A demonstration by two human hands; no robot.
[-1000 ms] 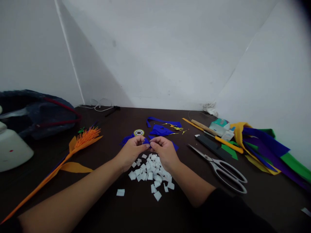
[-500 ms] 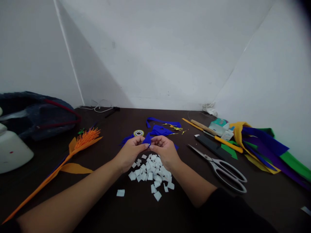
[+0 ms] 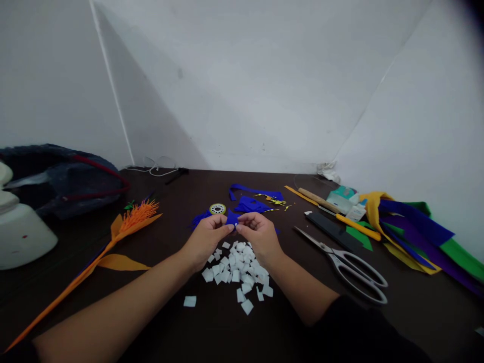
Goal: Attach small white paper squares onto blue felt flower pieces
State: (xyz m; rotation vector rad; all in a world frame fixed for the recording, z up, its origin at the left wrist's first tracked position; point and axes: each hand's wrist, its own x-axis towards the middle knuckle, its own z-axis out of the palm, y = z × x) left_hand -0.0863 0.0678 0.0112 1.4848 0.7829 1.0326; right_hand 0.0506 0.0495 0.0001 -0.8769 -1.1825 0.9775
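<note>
Between my fingertips is a small piece of blue crepe paper (image 3: 232,218), pinched from both sides. My left hand (image 3: 207,238) grips its left edge with thumb and forefinger. From the other side, my right hand (image 3: 260,236) grips it the same way. A tiny white spot shows on the piece by the thumbs; I cannot make out what it is. Under my hands lies a loose heap of small white squares (image 3: 236,267). Just beyond them are a tape roll (image 3: 217,208), more blue paper pieces (image 3: 250,204) and yellow snippets (image 3: 278,201).
Scissors (image 3: 344,262), a black-cased cutter (image 3: 328,229), a yellow-handled tool (image 3: 357,227) and coloured paper strips (image 3: 412,227) lie on the right. At left are an orange paper flower (image 3: 128,227), a white jar (image 3: 24,234) and a dark bag (image 3: 75,181).
The blue piece has turned slightly between my fingers and its shape looks more pointed at the sides. The whole view has shifted a little; the things on the table lie as before.
</note>
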